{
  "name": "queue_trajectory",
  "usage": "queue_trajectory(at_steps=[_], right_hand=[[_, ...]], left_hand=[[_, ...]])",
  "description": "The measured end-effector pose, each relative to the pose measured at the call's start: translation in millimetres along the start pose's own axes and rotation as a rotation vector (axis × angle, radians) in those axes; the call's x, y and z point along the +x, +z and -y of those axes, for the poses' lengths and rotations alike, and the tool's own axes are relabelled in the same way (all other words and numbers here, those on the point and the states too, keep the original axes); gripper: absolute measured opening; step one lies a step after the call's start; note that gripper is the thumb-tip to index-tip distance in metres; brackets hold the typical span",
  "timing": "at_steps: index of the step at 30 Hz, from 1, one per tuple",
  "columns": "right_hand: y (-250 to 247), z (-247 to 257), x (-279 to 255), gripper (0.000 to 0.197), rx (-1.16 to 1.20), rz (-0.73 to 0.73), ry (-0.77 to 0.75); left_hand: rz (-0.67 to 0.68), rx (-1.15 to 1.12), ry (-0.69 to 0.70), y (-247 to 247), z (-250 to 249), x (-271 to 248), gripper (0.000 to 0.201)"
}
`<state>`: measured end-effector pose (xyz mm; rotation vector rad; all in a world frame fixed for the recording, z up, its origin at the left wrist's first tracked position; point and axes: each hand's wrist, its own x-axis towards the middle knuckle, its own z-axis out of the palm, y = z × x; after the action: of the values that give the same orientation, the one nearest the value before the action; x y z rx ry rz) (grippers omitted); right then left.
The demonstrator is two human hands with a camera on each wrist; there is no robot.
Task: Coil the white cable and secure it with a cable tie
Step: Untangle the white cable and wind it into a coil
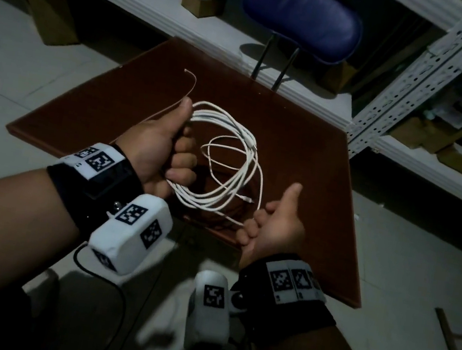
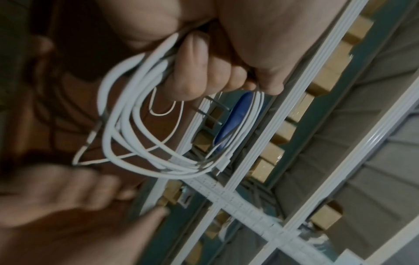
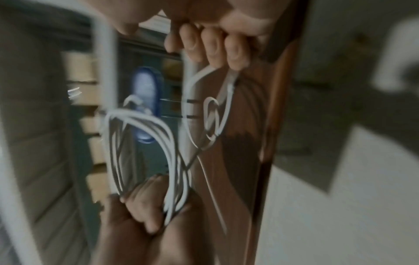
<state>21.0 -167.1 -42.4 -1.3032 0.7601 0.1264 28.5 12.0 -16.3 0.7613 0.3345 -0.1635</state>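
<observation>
Our left grip (image 1: 164, 146) is fisted around the white cable (image 1: 232, 175), several loose uneven loops hanging above the brown worktop (image 1: 304, 144). Our right grip (image 1: 273, 224) curls its fingers on one strand at the coil's near side, thumb raised.

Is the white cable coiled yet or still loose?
Mostly coiled: the left hand grips several loops of white cable; one strand runs to the right hand. No tie around it.
</observation>
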Motion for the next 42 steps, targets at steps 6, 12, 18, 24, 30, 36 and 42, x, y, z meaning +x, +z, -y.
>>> queue_trajectory(at_steps=[6,12,18,24,30,36,42], right_hand=[[7.1,-16.8,-18.9,0.091,0.151,0.354,0.411],[2.6,15.8,-1.6,0.09,0.399,0.479,0.251],[-2.0,27.4,3.3,0.073,0.19,0.551,0.125],[-1.4,18.4,-1.9,0.049,-0.103,0.623,0.016],[-2.0,8.7,-0.8,0.016,-0.225,0.652,-0.114],[-3.3,13.7,0.7,0.021,-0.254,0.613,-0.132],[-2.1,12.2,-4.3,0.029,-0.319,0.633,-0.196]], left_hand=[[0.005,-0.121,0.014,-2.2,-16.5,3.4,0.045],[-0.013,0.164,-0.111,-4.2,-3.1,-0.4,0.041],[0.019,0.373,-0.205,-10.3,12.4,0.2,0.042],[0.08,0.569,-0.15,-10.7,13.6,-0.9,0.047],[0.194,0.691,-0.065,-16.4,18.8,2.0,0.039],[0.07,0.811,0.138,-19.8,18.9,5.7,0.088],[0.017,1.331,0.382,-20.9,17.8,6.2,0.026]])
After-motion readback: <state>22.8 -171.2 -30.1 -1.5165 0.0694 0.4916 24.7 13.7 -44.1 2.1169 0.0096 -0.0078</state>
